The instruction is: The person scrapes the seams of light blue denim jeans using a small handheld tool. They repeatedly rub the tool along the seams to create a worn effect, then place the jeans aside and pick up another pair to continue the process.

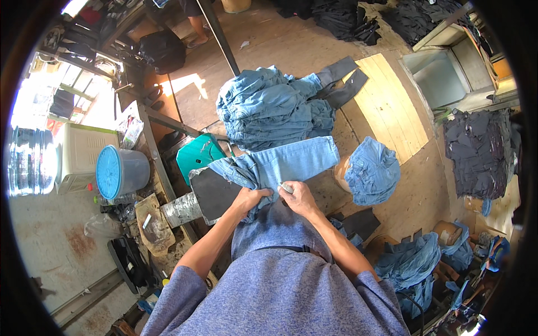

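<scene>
A light blue pair of denim jeans (300, 159) lies across my lap, one leg stretched out flat to the right. My left hand (252, 199) is closed on the bunched denim near the waist end. Over the same garment, my right hand (300, 199) is closed around a small whitish piece, its tip resting at the cloth; I cannot make out its kind. Left of the jeans, a dark padded board (214, 195) supports part of the bunched end. Its silver-wrapped arm (180, 209) runs toward the bench on the left.
A heap of blue denim (263, 106) lies just ahead, beside a teal plastic piece (196, 155). More denim (371, 171) covers a round stand at right. A lidded bucket (122, 171) stands left. Dark clothes (476, 154) are stacked far right. A metal post (219, 39) rises ahead.
</scene>
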Tool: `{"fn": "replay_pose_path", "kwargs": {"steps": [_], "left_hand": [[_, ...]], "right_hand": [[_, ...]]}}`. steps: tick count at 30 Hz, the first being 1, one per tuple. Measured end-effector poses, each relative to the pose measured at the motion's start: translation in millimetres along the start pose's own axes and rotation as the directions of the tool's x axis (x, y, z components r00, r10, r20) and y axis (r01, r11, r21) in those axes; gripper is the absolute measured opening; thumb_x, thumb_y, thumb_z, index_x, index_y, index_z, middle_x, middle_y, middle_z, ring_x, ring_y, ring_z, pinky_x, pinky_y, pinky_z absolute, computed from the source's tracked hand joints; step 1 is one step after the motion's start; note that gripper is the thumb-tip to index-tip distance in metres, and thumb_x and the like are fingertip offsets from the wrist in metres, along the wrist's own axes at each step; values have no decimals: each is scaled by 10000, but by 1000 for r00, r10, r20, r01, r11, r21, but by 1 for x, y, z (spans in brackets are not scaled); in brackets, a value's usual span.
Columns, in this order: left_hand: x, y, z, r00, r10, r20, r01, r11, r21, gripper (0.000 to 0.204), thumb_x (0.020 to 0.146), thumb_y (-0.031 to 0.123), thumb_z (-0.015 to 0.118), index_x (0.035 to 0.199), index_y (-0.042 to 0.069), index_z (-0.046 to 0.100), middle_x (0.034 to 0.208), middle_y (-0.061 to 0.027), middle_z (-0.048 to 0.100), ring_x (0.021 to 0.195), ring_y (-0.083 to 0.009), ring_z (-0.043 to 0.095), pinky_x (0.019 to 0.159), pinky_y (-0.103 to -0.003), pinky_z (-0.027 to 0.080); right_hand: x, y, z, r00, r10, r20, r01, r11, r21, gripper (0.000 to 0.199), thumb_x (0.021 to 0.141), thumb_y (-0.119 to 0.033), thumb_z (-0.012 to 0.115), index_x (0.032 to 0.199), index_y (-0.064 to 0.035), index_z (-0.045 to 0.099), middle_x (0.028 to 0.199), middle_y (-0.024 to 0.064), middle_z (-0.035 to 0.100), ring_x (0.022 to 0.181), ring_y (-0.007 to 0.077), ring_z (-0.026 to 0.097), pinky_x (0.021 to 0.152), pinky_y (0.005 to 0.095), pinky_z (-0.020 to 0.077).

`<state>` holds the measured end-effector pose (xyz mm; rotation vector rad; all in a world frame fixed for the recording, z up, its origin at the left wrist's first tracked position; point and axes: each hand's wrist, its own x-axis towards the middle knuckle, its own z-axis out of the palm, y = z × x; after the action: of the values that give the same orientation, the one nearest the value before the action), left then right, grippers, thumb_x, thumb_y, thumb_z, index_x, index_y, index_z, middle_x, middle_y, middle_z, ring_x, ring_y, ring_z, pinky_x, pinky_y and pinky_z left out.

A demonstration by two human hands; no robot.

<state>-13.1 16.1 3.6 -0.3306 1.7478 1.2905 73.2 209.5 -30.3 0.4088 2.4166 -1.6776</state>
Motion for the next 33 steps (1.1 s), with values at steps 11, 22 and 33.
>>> {"fn": "replay_pose_path", "kwargs": {"steps": [11,22,33], "left_hand": [[-11,-17,-18,996,-82,36,88,972,-217,571,856,155,812,1325,-74,580,1257,-169,732,1181,-272,672,1015,-404,558],[-2,-6,-17,994,-45,98,47,999,-23,554,824,194,878,1302,-26,706,1302,-136,738,1164,-281,691,1059,-392,516],[-23,-36,-29,995,43,-85,-70,931,-357,591,926,172,849,1410,-78,621,1346,-163,728,1209,-279,694,1066,-408,538]], "right_hand": [[0,5,-6,997,67,42,-70,995,75,406,1010,-338,691,796,3,639,610,141,563,543,244,564,585,439,454],[-2,-2,-3,999,40,-6,-40,999,2,423,1035,-319,681,776,11,616,623,42,523,615,111,474,602,360,433],[9,2,2,990,129,-59,-123,988,90,354,1014,-339,727,911,-3,770,621,-19,542,588,115,511,594,343,448]]}}
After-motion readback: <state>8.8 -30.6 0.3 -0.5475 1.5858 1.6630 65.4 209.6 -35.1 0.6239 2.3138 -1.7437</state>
